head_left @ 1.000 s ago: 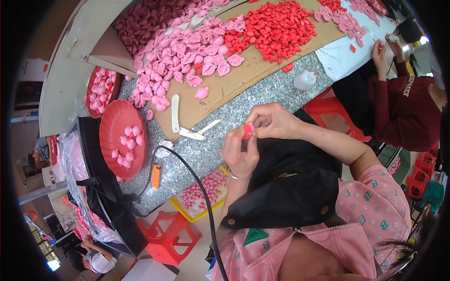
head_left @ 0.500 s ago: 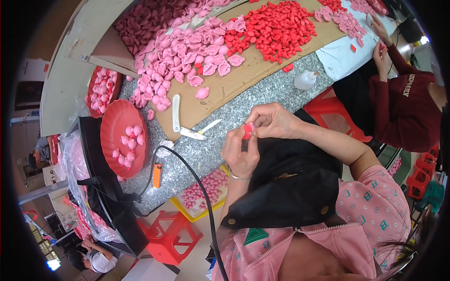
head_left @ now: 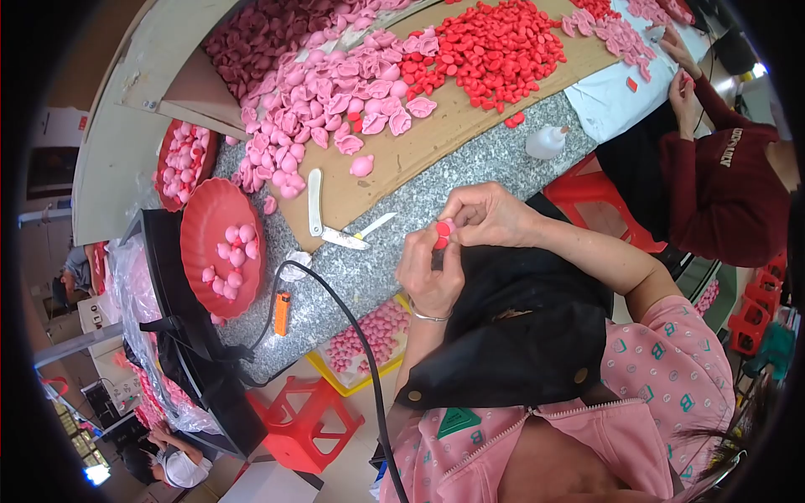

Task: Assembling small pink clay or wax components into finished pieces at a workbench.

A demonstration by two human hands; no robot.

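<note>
Over the near edge of the grey speckled table, both my hands meet at a small pink-and-red moulded piece (head_left: 444,230). My left hand (head_left: 429,272), with a bracelet at its wrist, pinches the piece from below. From the right, my right hand (head_left: 493,218) grips its other side between thumb and fingers. Part of the piece is hidden by the fingertips. Just left of my hands lie a folding knife (head_left: 315,201) and a thin pointed blade (head_left: 376,226). A white squeeze bottle (head_left: 547,143) stands to the right.
Heaps of pink shell-shaped pieces (head_left: 369,80) and red pieces (head_left: 503,54) cover the cardboard (head_left: 419,151). At left are a red scalloped bowl (head_left: 201,260), an orange lighter (head_left: 283,313) and a black cable (head_left: 356,323). A yellow tray (head_left: 340,387) sits below; a co-worker's hands (head_left: 683,84) work at far right.
My hands keep the same hold on the piece in nearly the same spot. At far right, the co-worker's hands have shifted slightly.
</note>
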